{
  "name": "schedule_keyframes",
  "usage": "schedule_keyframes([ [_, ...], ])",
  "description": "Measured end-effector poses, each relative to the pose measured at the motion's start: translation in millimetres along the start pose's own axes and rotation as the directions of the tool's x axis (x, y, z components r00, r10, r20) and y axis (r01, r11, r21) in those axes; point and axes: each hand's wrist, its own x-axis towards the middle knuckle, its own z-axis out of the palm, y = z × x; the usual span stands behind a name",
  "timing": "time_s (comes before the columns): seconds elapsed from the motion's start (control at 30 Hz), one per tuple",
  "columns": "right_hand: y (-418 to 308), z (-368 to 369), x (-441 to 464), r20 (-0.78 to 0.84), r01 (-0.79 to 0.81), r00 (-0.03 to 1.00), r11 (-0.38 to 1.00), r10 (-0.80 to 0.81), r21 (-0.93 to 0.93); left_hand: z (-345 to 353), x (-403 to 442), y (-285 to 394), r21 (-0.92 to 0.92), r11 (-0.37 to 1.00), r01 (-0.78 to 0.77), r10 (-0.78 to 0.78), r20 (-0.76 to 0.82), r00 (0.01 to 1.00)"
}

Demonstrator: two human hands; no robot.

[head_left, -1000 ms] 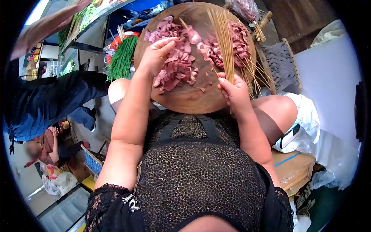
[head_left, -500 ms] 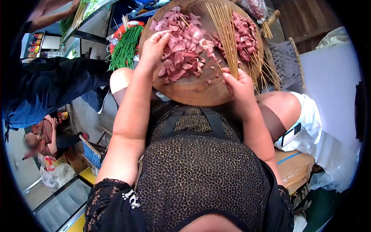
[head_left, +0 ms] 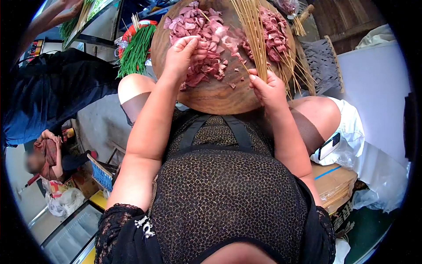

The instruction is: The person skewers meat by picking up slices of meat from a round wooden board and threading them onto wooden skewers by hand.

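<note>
On the round wooden board [head_left: 220,99] lies a heap of sliced pink-red meat [head_left: 193,24]. My left hand [head_left: 187,55] is over the heap's near edge, its fingers curled and pinched together; whatever is between them is too small to make out. My right hand [head_left: 267,88] grips the lower ends of an upright bundle of bamboo skewers [head_left: 254,35]. Between its thumb and finger is also one separate skewer, slanting up to the left, with meat [head_left: 231,44] threaded on it. Right of the bundle, skewered meat [head_left: 273,33] is piled with its sticks pointing toward me.
Green vegetables [head_left: 137,50] in a red container stand left of the board. A bagged bundle of skewers [head_left: 299,26] lies at the upper right. A person in dark clothes [head_left: 57,88] stands at left; another person [head_left: 50,154] sits farther back. A phone [head_left: 329,147] rests by my right thigh.
My left hand has moved slightly right and its fingers have curled in more over the meat. My right hand keeps its grip on the skewers. The view has shifted a little.
</note>
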Motion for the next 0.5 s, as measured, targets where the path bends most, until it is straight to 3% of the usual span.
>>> schedule_keyframes([
  [0.07,1,0,-1,-0.003,-0.001,1.0,1.0,0.001,-0.008,-3,3,-4,0.023,1.0,-0.013,0.013,0.012,1.0],
  [0.17,2,1,0,-0.051,0.009,0.999,1.0,-0.009,-0.005,0,2,2,-0.177,0.984,-0.002,-0.002,-0.019,1.0],
  [0.27,2,1,0,-0.034,0.003,0.999,1.0,-0.004,-0.018,-3,3,6,-0.193,0.979,-0.067,0.071,0.015,0.997],
  [0.5,0,4,-2,-0.012,-0.019,1.0,0.999,0.019,-0.036,-4,4,11,-0.22,0.972,-0.082,0.059,-0.11,0.992],
])
